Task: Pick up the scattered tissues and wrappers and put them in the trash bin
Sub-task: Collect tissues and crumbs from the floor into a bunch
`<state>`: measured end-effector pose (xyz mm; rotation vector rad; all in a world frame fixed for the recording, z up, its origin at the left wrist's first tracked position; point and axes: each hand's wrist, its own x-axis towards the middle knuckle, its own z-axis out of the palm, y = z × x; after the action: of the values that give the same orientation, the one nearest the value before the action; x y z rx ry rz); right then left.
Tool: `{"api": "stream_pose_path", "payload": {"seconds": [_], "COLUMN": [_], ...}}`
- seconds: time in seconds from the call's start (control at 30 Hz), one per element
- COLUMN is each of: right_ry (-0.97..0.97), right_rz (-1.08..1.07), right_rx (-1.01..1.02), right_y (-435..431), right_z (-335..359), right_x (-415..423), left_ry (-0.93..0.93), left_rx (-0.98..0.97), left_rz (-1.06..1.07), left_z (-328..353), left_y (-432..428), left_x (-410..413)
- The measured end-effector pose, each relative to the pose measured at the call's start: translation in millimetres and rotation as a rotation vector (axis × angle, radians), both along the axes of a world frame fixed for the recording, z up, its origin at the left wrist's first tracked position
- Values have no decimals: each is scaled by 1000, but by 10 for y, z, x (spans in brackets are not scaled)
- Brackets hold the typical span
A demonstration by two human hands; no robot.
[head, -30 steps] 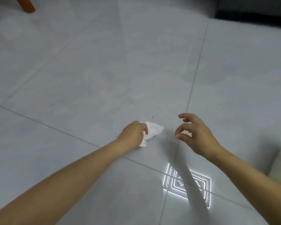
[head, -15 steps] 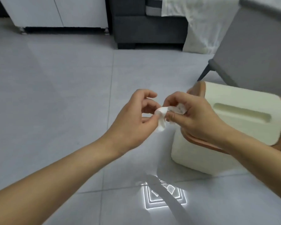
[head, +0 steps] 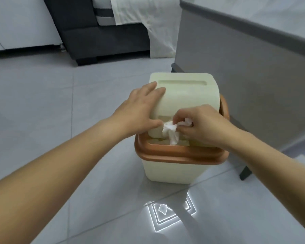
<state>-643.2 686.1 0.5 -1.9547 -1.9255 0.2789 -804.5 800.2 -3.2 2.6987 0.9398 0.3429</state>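
Observation:
A cream trash bin [head: 165, 171] with a brown rim [head: 176, 154] and a cream swing lid [head: 187, 95] stands on the grey tiled floor in the middle of the head view. My left hand [head: 141, 106] lies flat on the lid's left side with straight fingers, and the lid is tipped. My right hand [head: 201, 125] pinches a crumpled white tissue [head: 171, 132] at the lid's near edge, and the tissue hangs over the gap behind the rim.
A grey panel [head: 245, 81] on dark legs stands close behind and right of the bin. A dark sofa [head: 99, 37] with a white cloth [head: 148, 18] draped over it sits at the back. A bright light pattern [head: 167, 213] glows on the tile in front of the bin.
The tissue passed from my left hand to my right. The view swung from bare floor to the bin. My left hand now presses the lid while my right holds the tissue at the opening.

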Motion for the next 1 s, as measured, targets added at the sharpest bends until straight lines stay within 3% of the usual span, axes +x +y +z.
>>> {"api": "stream_pose_path", "payload": {"seconds": [0.23, 0.33, 0.5, 0.7, 0.77, 0.87, 1.0], "right_ry": [-46, -114, -271, -212, -246, -236, -80], "right_rz": [24, 50, 66, -125, -219, -394, -431], "right_rx": [-451, -474, -356, 180, 77, -261, -488], "right_y": [158, 103, -72, -137, -124, -172, -322], "right_z": [-192, -115, 136, 400, 441, 417, 238], "right_x": [-27, 9, 30, 224, 374, 552, 580], "left_ry": [-41, -29, -15, -16, -23, -117, -263], "left_rx": [128, 135, 110, 23, -3, -116, -398], "left_rz": [-11, 8, 40, 64, 82, 126, 251], "left_z": [16, -9, -49, -91, -123, -197, -388], "left_y": [38, 33, 38, 34, 26, 7, -87], "left_x": [-18, -16, -6, -38, -77, -208, -373]}}
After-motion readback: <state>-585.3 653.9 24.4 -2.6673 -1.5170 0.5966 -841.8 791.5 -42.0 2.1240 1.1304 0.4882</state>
